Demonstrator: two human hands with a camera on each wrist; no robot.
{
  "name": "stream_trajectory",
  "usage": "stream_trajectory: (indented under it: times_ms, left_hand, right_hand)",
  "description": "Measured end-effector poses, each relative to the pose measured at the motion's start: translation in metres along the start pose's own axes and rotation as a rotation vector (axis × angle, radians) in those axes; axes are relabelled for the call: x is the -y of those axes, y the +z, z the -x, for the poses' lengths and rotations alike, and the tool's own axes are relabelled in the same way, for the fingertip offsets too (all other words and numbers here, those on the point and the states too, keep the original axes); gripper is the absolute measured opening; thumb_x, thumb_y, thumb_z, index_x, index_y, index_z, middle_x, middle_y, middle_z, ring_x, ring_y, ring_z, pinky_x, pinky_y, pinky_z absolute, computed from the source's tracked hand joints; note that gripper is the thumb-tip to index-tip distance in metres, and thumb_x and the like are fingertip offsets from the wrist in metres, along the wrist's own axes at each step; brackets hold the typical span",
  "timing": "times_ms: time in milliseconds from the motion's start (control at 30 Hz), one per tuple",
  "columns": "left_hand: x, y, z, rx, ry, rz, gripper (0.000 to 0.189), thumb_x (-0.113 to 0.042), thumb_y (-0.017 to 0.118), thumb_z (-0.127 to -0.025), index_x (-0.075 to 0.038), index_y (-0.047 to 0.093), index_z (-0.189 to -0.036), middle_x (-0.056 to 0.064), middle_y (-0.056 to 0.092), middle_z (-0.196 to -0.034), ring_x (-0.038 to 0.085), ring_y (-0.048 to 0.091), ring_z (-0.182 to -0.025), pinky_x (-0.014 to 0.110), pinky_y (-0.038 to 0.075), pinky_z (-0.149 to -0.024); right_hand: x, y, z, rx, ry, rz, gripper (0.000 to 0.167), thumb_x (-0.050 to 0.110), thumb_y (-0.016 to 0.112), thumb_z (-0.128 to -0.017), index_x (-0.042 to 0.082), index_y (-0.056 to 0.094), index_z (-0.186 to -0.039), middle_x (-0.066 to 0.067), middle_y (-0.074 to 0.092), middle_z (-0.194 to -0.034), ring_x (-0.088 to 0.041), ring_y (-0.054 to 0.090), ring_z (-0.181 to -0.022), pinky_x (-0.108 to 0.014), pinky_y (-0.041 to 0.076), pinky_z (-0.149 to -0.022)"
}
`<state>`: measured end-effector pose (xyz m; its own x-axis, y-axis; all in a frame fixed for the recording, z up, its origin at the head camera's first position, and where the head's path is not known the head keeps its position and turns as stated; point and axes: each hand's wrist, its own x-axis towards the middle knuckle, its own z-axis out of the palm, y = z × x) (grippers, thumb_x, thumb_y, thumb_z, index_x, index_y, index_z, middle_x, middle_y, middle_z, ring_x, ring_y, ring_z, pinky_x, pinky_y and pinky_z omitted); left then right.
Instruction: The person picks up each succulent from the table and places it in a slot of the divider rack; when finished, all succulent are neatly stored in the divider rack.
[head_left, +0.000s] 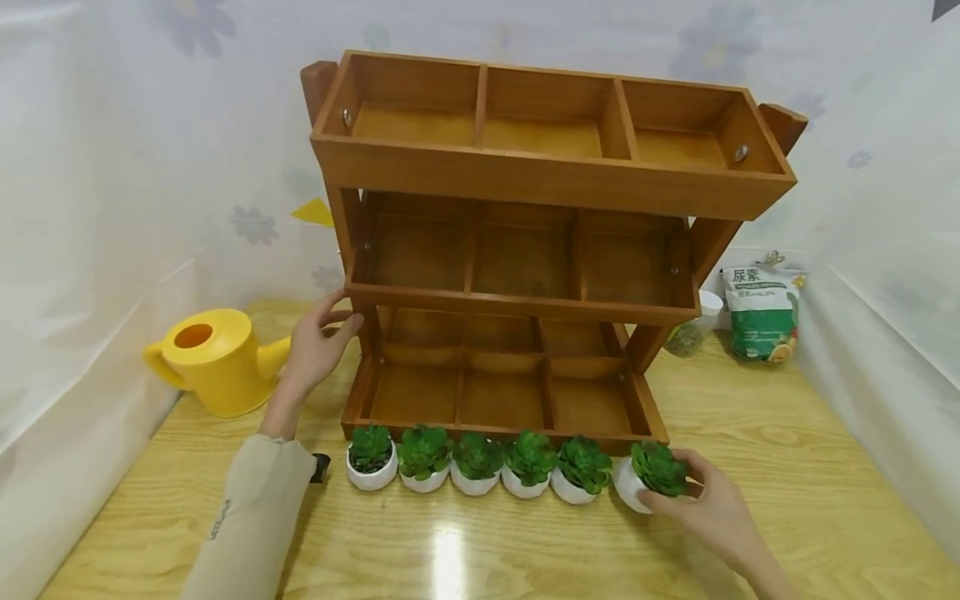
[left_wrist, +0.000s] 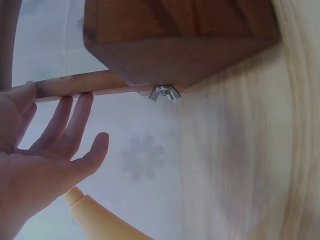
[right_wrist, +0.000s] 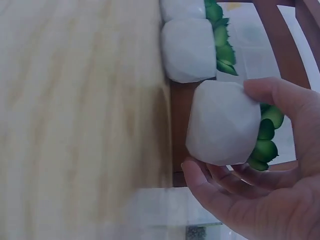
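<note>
In the head view my right hand (head_left: 712, 504) grips a small potted succulent (head_left: 658, 468) in a white faceted pot, at the right end of a row of similar plants. Thumb and fingers sit on either side of that pot (right_wrist: 224, 122) in the right wrist view, and the pot tilts slightly. My left hand (head_left: 318, 342) is at the left side of a three-tier wooden plant stand (head_left: 555, 171). Its fingertips touch a wooden strut (left_wrist: 75, 84) there, the fingers mostly straight. Close by, a metal wing nut (left_wrist: 164, 92) shows on the stand.
Several potted succulents (head_left: 477, 462) line the stand's front edge. A yellow watering can (head_left: 225, 375) stands left, near my left forearm. Behind the stand's right side are a lidded clear jar (head_left: 686, 333) and a green-and-white bag (head_left: 763, 321). White sheeting (head_left: 90, 208) encloses the table.
</note>
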<state>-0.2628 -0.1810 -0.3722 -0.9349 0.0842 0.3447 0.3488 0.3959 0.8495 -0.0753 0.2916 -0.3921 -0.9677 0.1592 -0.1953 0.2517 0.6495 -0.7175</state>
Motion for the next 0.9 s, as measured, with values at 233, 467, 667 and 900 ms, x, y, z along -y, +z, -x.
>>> stream_trajectory:
  times_ms: [233,467,667,900]
  left_hand:
    - [-0.002,0.001,0.002,-0.025,-0.029,0.005,0.051,-0.023,0.057,-0.098,-0.003,0.044,-0.143,0.019,0.044,-0.143,0.037,0.054,-0.116,0.053,0.045,-0.094]
    - [-0.004,0.001,0.002,-0.038,-0.038,0.030,0.050,-0.023,0.058,-0.097,0.000,0.046,-0.141,0.022,0.048,-0.139,0.038,0.054,-0.116,0.052,0.044,-0.096]
    - [-0.007,0.002,0.001,-0.071,-0.032,0.023,0.050,-0.021,0.061,-0.095,-0.003,0.048,-0.140,0.025,0.055,-0.128,0.039,0.058,-0.110,0.052,0.048,-0.093]
    - [-0.008,0.006,-0.001,-0.126,-0.023,-0.020,0.044,-0.017,0.063,-0.094,0.001,0.055,-0.133,0.025,0.060,-0.122,0.038,0.061,-0.106,0.051,0.050,-0.090]
  right_hand:
    - [0.012,-0.014,-0.001,-0.059,-0.081,-0.005,0.065,0.037,0.073,-0.085,0.002,0.047,-0.132,-0.017,0.058,-0.125,-0.035,0.056,-0.113,-0.034,0.051,-0.077]
    - [0.023,-0.023,-0.006,-0.102,-0.128,-0.009,0.058,0.034,0.070,-0.088,0.003,0.047,-0.132,-0.015,0.059,-0.123,0.000,0.054,-0.099,-0.029,0.050,-0.075]
    - [0.032,-0.027,-0.013,-0.120,-0.179,-0.006,0.057,0.035,0.071,-0.087,0.004,0.049,-0.130,-0.013,0.059,-0.122,0.007,0.052,-0.095,-0.027,0.050,-0.075]
    - [0.045,-0.037,-0.024,-0.117,-0.303,-0.030,0.050,0.026,0.071,-0.088,0.003,0.051,-0.127,-0.009,0.059,-0.117,0.004,0.055,-0.099,-0.023,0.051,-0.074]
